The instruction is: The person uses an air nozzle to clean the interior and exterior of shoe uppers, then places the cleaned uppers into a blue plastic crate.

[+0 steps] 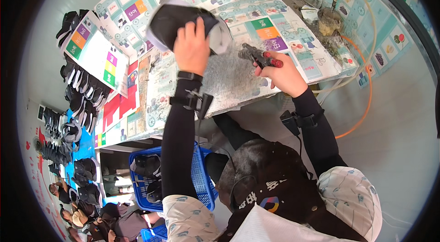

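My left hand (191, 47) is closed on a black piece with whitish edges (172, 24), raised over the worktable. It is rounded and somewhat blurred; I cannot tell whether it is a shoe upper or a cap. To its right my right hand (285, 75) grips a dark metal spray gun with red fittings (262, 56), its head pointing left toward the piece. A gap lies between gun and piece. Beneath them is the worktable (224, 79), covered with printed sheets and smeared grey in the middle.
Printed boards (98, 56) stand along the table's left and far sides. A stained lump (329, 21) sits at the back right. An orange hose (368, 100) loops down at the right. Below left, a blue basket (201, 173) holds black pieces; people (123, 223) sit beyond.
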Motion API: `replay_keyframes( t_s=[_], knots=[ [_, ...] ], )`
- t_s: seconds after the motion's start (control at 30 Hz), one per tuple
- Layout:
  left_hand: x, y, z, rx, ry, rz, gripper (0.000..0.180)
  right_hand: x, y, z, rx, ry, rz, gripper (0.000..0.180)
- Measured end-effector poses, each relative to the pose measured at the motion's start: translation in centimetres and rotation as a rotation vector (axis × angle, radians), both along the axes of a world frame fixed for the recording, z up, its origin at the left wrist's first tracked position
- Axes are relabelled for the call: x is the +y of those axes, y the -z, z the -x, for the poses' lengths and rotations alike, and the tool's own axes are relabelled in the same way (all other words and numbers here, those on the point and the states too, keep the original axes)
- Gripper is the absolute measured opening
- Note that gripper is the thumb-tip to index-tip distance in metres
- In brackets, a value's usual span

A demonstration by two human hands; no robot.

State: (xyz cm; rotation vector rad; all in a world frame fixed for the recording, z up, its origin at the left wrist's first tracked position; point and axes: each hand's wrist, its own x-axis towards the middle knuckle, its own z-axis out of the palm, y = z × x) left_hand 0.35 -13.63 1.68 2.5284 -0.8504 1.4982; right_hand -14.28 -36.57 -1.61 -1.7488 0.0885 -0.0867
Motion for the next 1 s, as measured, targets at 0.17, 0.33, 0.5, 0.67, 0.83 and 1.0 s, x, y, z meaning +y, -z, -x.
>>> replay_keyframes(
  t_s=[0.17,0.33,0.5,0.67,0.83,1.0],
  knots=[
    [-1.3,4.7,4.3,0.295,0.065,0.279,0.035,-0.4,2.0,-0.5,-0.142,-0.014,0.226,0.038],
    [1.2,3.4,7.2,0.486,0.092,0.268,0.034,0.5,2.9,-1.7,-0.185,0.054,0.209,0.037],
    [2.9,3.3,8.0,0.661,0.126,0.303,0.026,1.2,2.6,-1.6,-0.115,-0.028,0.322,0.036],
    [4.1,3.6,8.5,0.768,0.152,0.354,0.028,1.4,1.9,-1.4,-0.137,0.009,0.278,0.035],
    [4.6,4.3,9.1,0.814,0.193,0.421,0.028,1.7,2.2,-1.3,-0.104,-0.089,0.171,0.024],
    [4.8,5.0,9.2,0.840,0.194,0.458,0.029,1.5,1.2,-0.8,-0.014,-0.221,0.201,0.030]
  ],
)
